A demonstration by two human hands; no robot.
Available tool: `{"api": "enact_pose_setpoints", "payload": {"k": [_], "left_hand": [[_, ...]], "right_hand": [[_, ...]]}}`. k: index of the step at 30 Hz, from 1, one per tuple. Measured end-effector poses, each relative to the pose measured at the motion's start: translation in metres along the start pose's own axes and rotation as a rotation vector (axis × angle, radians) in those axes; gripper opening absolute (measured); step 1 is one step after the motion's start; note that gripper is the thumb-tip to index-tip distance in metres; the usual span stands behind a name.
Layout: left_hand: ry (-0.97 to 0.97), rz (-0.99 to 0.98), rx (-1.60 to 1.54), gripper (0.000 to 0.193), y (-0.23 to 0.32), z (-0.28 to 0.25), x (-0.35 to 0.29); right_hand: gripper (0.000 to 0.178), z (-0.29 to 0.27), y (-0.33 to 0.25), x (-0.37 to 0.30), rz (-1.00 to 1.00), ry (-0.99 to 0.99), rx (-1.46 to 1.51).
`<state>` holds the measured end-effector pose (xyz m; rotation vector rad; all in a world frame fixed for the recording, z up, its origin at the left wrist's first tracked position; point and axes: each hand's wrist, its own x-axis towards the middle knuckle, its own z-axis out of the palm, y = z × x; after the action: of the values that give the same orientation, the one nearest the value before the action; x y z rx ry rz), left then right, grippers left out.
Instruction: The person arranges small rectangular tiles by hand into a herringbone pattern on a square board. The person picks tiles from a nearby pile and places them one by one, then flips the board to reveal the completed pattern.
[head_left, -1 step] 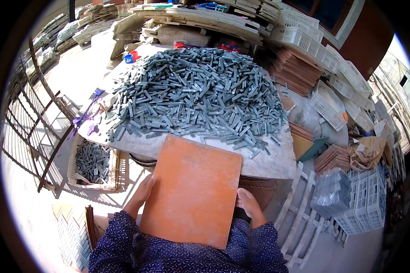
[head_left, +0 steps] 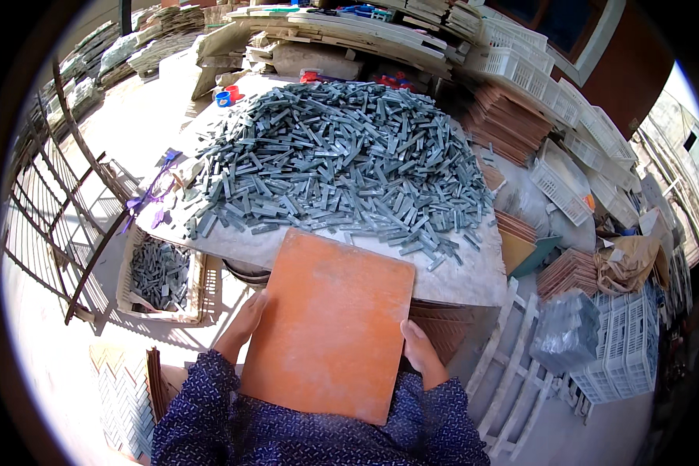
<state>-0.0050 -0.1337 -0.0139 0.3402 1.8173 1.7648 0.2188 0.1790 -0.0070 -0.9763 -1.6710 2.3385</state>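
Note:
An orange square board (head_left: 330,326) with whitish dusty smears rests in front of my body, tilted a little, its far edge by the table's front edge. My left hand (head_left: 247,320) grips its left side, the thumb along the edge and the fingers hidden beneath. On the opposite side my right hand (head_left: 419,347) holds the right edge, fingers likewise out of sight under the board. Just beyond it, a big heap of grey-green stone strips (head_left: 334,155) covers most of the pale worktable (head_left: 474,272).
A crate (head_left: 198,299) of similar strips stands on the floor at left, near a bent metal grille (head_left: 70,233). Herringbone-patterned panels (head_left: 120,388) lie lower left. Stacked brown boards (head_left: 501,124), white crates (head_left: 520,74) and a white slatted pallet (head_left: 509,365) occupy the right.
My right hand has shifted slightly up and inward along the board's right edge. Board and left hand stay nearly in place, and the whole view has moved very slightly.

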Motion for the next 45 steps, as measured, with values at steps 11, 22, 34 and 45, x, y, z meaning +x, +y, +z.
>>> {"api": "enact_pose_setpoints", "payload": {"k": [11, 22, 34, 45], "left_hand": [[-0.245, -0.413, -0.300, 0.056, 0.037, 0.014, 0.013], [-0.253, -0.422, -0.349, 0.042, 0.032, 0.012, 0.011], [-0.253, 0.223, -0.206, 0.041, 0.195, 0.014, -0.010], [-0.089, 1.119, 1.008, 0.033, 0.114, -0.015, -0.034]], "right_hand": [[0.051, 0.016, 0.007, 0.010, 0.053, -0.165, 0.321], [0.055, 0.012, 0.008, -0.005, 0.179, -0.231, 0.312], [0.051, 0.054, -0.145, -0.037, -0.532, -0.204, 0.098], [0.031, 0.035, -0.079, -0.037, -1.310, 0.100, -1.033]]}}
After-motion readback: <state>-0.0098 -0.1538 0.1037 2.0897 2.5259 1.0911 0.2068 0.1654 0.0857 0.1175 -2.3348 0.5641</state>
